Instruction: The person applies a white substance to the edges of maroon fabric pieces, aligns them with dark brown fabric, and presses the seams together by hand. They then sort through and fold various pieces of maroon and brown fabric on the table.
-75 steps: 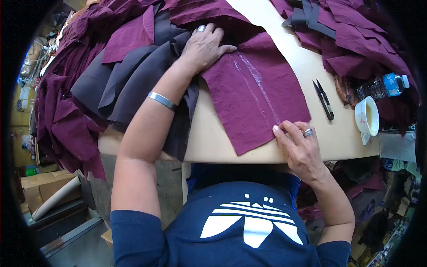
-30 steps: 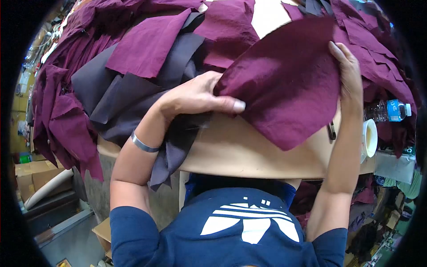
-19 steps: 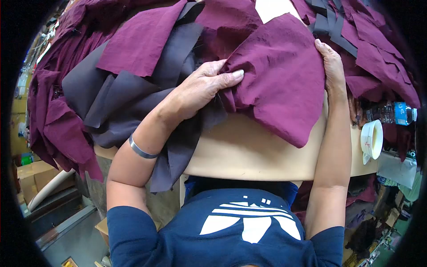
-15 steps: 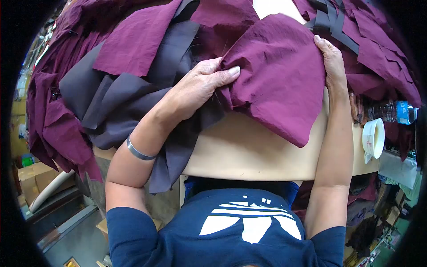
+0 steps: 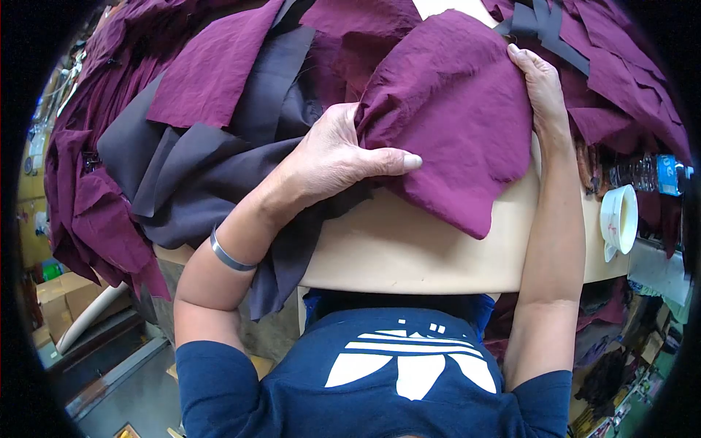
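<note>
A maroon fabric piece (image 5: 460,109) hangs between my two hands over the table. My left hand (image 5: 343,153) grips its left edge, with the thumb stretched across the front and the other fingers hidden behind the cloth. At the upper right edge, my right hand (image 5: 539,80) pinches the same piece between thumb and fingers. The cloth is gathered in folds near my left hand, and its lower corner droops toward me. Close to my left forearm lies dark grey fabric (image 5: 197,168), with another maroon piece (image 5: 212,73) partly on top of it.
Maroon cloth (image 5: 628,95) is heaped along the right side, with dark grey strips (image 5: 544,33) on it. A white cup (image 5: 619,221) and a plastic bottle (image 5: 646,175) are right of my forearm. The pale tabletop (image 5: 416,252) ends just before my body. Cardboard boxes (image 5: 69,299) stand lower left.
My left thumb has spread away from its pinch and now reaches farther down across the cloth. The fabric's lower corner has moved slightly left, while my right hand keeps its hold.
</note>
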`<action>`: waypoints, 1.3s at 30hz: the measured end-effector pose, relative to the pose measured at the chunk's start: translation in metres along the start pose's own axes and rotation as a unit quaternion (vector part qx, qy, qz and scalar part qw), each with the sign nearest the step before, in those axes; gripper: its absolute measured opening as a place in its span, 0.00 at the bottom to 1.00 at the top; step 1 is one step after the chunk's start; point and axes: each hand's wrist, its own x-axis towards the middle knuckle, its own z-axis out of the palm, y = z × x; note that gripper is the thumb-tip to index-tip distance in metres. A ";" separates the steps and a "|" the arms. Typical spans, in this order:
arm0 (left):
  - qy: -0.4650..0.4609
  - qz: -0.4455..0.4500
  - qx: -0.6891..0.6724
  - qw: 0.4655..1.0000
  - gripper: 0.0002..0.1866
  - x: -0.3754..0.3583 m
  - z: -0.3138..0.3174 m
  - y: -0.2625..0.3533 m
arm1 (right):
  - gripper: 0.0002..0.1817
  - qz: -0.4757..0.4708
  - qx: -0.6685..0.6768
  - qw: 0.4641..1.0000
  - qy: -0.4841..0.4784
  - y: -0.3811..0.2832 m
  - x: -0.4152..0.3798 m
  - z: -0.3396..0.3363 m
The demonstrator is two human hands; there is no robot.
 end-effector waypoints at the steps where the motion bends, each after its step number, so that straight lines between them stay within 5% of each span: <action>1: 0.003 0.007 0.000 1.000 0.20 0.000 0.001 -0.002 | 0.06 -0.003 -0.001 1.000 0.003 -0.001 0.000 0.002; 9: 0.002 0.063 0.007 0.998 0.18 0.003 0.006 -0.002 | 0.07 -0.027 -0.021 0.999 0.006 -0.002 -0.002 0.004; 12: 0.030 0.148 0.023 0.988 0.18 0.009 0.010 -0.015 | 0.08 -0.062 -0.012 0.998 -0.017 -0.003 0.001 0.001; 18: -0.070 -0.031 0.005 0.997 0.09 0.001 0.000 0.001 | 0.10 -0.057 -0.092 0.994 -0.001 -0.001 -0.001 0.010; 22: -0.053 -0.021 -0.037 0.998 0.06 0.001 0.004 -0.005 | 0.11 -0.058 -0.195 0.979 0.023 -0.001 0.001 0.017; 39: -0.021 0.032 -0.095 0.995 0.03 -0.002 0.005 -0.010 | 0.14 -0.075 -0.237 0.968 0.040 0.005 0.002 0.016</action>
